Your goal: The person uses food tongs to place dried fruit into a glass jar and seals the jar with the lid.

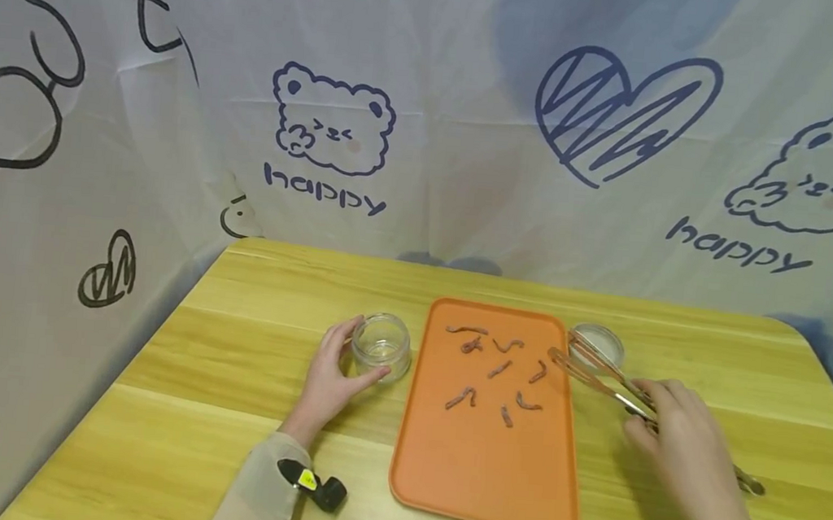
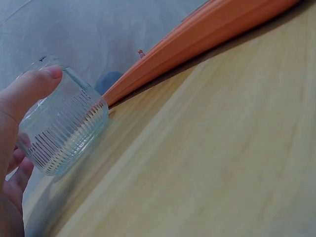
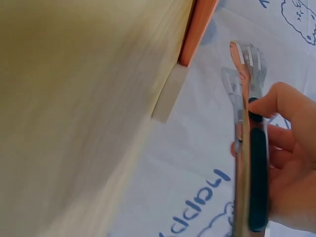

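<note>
My left hand (image 1: pixel 328 377) holds a clear glass jar (image 1: pixel 383 349) standing on the table left of the tray, thumb on the near side and fingers around the far side. Nothing shows inside the jar; vertical ribs line its lower wall (image 2: pixel 69 131) in the left wrist view. In my right hand (image 1: pixel 691 449) are metal tongs (image 3: pixel 249 143) with dark grip pads. Their slotted tips, spread apart, hover at the right edge of the orange tray (image 1: pixel 480 477). Several thin brownish worm-like strips (image 1: pixel 499 369) lie scattered over the tray's far half.
Behind the tongs, right of the tray, sits a round clear-rimmed lid or shallow dish (image 1: pixel 604 340), partly covered. The wooden table (image 1: pixel 250 320) ends at the back against a printed white cloth (image 1: pixel 459 190). A black wrist device (image 1: pixel 314 485) is strapped over the left sleeve.
</note>
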Demonstrator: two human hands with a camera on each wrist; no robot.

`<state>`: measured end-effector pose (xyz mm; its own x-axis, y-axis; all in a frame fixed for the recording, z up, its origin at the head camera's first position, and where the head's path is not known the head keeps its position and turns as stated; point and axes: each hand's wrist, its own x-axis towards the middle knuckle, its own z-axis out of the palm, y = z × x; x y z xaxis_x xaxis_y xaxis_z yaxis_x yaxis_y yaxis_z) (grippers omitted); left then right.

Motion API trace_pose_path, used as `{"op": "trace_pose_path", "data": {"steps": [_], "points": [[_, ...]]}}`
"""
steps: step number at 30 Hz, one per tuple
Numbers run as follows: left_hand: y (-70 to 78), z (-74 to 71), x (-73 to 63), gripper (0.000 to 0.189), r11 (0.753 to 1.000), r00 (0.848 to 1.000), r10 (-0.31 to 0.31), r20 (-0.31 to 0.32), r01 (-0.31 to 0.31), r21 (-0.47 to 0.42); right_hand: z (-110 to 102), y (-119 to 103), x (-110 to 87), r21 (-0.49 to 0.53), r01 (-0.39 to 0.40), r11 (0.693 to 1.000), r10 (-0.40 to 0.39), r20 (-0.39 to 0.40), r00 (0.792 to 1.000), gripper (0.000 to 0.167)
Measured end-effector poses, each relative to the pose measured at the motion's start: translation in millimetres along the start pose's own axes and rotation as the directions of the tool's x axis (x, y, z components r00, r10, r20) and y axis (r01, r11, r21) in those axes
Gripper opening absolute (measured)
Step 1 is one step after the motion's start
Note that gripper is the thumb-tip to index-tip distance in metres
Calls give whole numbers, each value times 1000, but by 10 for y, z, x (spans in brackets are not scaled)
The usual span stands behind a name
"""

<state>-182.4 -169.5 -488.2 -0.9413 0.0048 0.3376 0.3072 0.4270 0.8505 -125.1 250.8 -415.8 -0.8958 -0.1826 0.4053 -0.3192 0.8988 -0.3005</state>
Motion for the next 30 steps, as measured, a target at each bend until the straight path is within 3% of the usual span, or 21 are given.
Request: {"op": "trace_pose_path", "data": {"steps": [11,30], "points": [[-14,5,28,82,1000,1000,-1,2,1,2,241,-29,402,9,137,990,-136,-68,988,32],[-1,4,20,81,1000,1000,-22,2,22,1,324,-3,529,29,89,996,-91,77,993,28]]}}
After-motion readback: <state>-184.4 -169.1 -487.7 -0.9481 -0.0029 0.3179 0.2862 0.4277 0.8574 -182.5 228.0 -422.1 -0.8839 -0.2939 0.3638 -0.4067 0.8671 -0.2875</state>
